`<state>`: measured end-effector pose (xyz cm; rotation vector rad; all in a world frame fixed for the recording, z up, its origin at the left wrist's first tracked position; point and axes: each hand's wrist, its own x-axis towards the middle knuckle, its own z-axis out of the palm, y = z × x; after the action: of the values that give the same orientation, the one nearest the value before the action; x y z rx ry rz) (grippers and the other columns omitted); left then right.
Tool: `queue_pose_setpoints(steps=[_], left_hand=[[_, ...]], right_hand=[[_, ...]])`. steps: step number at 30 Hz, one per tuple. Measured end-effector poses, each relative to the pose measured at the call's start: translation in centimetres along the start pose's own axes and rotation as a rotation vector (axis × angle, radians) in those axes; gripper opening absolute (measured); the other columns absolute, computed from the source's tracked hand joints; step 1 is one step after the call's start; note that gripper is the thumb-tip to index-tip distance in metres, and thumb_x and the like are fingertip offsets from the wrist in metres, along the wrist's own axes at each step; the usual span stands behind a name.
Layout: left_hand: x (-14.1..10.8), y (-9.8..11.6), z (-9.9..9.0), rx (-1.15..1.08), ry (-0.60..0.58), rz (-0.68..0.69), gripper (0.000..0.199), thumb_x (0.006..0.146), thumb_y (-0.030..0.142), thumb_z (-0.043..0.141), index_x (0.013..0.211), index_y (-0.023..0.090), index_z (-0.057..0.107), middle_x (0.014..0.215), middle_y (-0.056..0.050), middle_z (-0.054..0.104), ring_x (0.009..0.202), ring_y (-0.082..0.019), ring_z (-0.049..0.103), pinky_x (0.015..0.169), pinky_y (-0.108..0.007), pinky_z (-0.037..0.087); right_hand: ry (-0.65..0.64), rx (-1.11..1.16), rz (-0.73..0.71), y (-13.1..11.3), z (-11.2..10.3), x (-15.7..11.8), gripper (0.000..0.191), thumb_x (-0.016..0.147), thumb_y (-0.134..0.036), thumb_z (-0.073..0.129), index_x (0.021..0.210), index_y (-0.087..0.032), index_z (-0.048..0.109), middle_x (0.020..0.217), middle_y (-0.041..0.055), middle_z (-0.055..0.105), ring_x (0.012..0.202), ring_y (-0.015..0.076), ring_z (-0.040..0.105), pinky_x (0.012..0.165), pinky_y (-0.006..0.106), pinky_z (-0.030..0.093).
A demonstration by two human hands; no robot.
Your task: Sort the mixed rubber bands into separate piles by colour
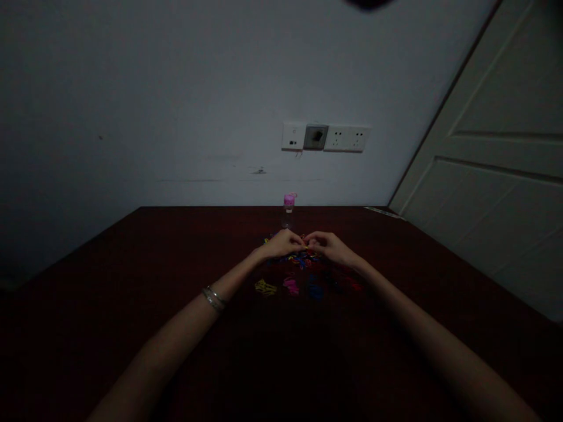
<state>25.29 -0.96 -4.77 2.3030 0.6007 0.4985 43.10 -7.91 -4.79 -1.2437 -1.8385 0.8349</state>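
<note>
My left hand (284, 242) and my right hand (332, 247) meet over a mixed pile of small coloured loops (301, 259), perhaps rubber bands or clips. The fingertips of both hands are pinched close together, almost touching. A speck of yellow shows between them, too small to name. Nearer to me lie sorted little heaps in a row: a yellow heap (265, 287), a pink heap (291, 285) and a blue heap (315, 288). Right of these, a dark heap (335, 283) and a dim red heap (354, 285) are hard to make out.
Behind the pile a clear bottle (287, 219) with a pink lid stands upright on the dark red table (197, 234). A pale strip (383, 213) lies at the back right corner. Wall sockets (346, 139) sit above the table, and a white panelled door (497, 193) borders the right.
</note>
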Motion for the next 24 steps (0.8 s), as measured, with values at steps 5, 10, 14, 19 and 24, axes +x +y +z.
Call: queue_pose_setpoints(steps=[5,10,14,19,24], left_hand=[[-0.3,-1.0,-2.3,-0.017,-0.048,-0.044,0.025,0.067,0.025,0.058,0.084,0.010,0.069,0.068,-0.003,0.063,0.058,-0.009,0.049,0.055,-0.019,0.036],[-0.8,-3.4,-5.2,-0.018,0.044,-0.162,0.025,0.062,0.023,0.060,0.080,0.008,0.068,0.065,-0.004,0.063,0.058,-0.010,0.051,0.055,-0.020,0.037],[-1.3,-4.9,-6.1,-0.051,0.056,-0.235,0.025,0.060,0.022,0.061,0.080,0.007,0.068,0.063,-0.004,0.062,0.055,-0.010,0.049,0.053,-0.021,0.037],[-1.7,-5.6,-6.7,-0.058,0.016,-0.283,0.029,0.058,0.025,0.064,0.081,0.008,0.068,0.060,-0.003,0.061,0.055,-0.010,0.049,0.052,-0.021,0.036],[-2.1,-6.6,-7.8,-0.017,0.029,-0.328,0.027,0.056,0.022,0.064,0.080,0.009,0.066,0.062,-0.002,0.061,0.057,-0.010,0.050,0.053,-0.020,0.036]], right_hand=[[-0.003,0.037,0.024,0.3,0.1,0.1,0.024,0.069,-0.026,0.057,0.089,-0.012,0.058,0.071,0.0002,0.054,0.063,0.0105,0.049,0.060,0.024,0.040],[-0.007,-0.059,-0.083,-1.9,3.6,0.0,0.016,0.074,-0.021,0.053,0.087,-0.014,0.060,0.071,0.0010,0.056,0.063,0.0104,0.050,0.058,0.022,0.039],[-0.067,-0.178,-0.173,-4.6,7.8,-1.0,0.017,0.076,-0.014,0.049,0.088,-0.016,0.062,0.072,0.0008,0.060,0.061,0.0094,0.051,0.057,0.019,0.038],[-0.188,-0.253,-0.224,-5.6,9.0,-1.9,0.023,0.075,-0.012,0.050,0.092,-0.019,0.064,0.082,0.0018,0.065,0.070,0.0105,0.056,0.062,0.019,0.040],[-0.088,-0.242,-0.222,-4.2,6.6,-0.9,0.021,0.076,-0.016,0.050,0.091,-0.016,0.065,0.079,0.0034,0.065,0.067,0.0117,0.056,0.061,0.022,0.041]])
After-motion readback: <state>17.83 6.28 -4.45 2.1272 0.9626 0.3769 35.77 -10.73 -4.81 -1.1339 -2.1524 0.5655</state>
